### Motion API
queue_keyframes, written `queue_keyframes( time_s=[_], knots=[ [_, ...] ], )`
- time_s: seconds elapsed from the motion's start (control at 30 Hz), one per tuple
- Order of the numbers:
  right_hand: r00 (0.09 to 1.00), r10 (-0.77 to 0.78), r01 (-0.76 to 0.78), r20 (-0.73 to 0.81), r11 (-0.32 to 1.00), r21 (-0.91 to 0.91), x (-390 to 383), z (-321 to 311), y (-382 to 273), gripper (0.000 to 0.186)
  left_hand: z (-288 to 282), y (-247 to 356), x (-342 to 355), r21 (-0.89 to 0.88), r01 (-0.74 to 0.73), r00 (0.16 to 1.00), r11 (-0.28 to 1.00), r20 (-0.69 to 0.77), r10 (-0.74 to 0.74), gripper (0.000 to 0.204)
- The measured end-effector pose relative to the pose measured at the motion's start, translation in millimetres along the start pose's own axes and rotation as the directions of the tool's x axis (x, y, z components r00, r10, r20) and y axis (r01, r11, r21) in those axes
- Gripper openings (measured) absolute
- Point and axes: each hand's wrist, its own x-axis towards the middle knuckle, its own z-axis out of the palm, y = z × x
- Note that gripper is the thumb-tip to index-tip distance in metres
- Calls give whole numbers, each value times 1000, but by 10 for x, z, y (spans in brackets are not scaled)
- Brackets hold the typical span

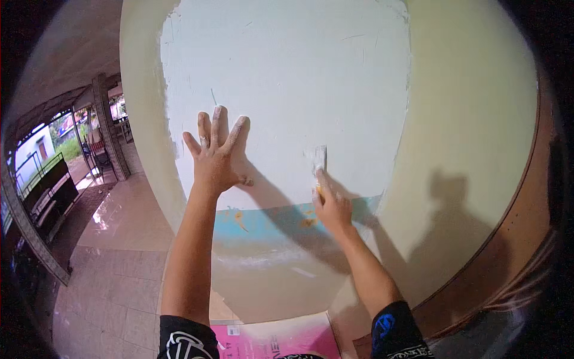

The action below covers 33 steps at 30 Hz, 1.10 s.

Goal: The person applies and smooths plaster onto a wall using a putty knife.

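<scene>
While the scraper (321, 158) is sitting blade-up against the white wall patch (287, 78), the right hand (335, 206) is gripping it, finger pointing along the blade.
Over to its left, the left hand (215, 161) is spreading wide open on the same patch; a teal strip (272, 224) is running just below, pink panel (299, 338) lying lower.

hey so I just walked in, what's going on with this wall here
A person has the left hand spread over a white patch on the wall. The right hand grips a scraper, blade up, seemingly against the patch. Below the white, a blue strip with rusty-orange spots shows.
</scene>
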Motion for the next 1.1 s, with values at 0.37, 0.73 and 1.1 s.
queue_keyframes(
  time_s=[0.37, 0.73, 1.1],
  knots=[
    [988, 114, -107, 100, 991, -77, 810, -539, 75, 61, 36, -12, -27, 30, 21, 1000, 999, 17, -21, 144],
    [983, 182, -181, 15, 983, -13, 615, -462, 452, 56, 143, 204, 22, -32, 73, 993, 997, -93, -76, 140],
    [988, 125, -121, -90, 992, 47, 42, -271, 741, 55, 47, 661, 258, -75, 26, 999, 997, 29, -24, 139]
  ],
)
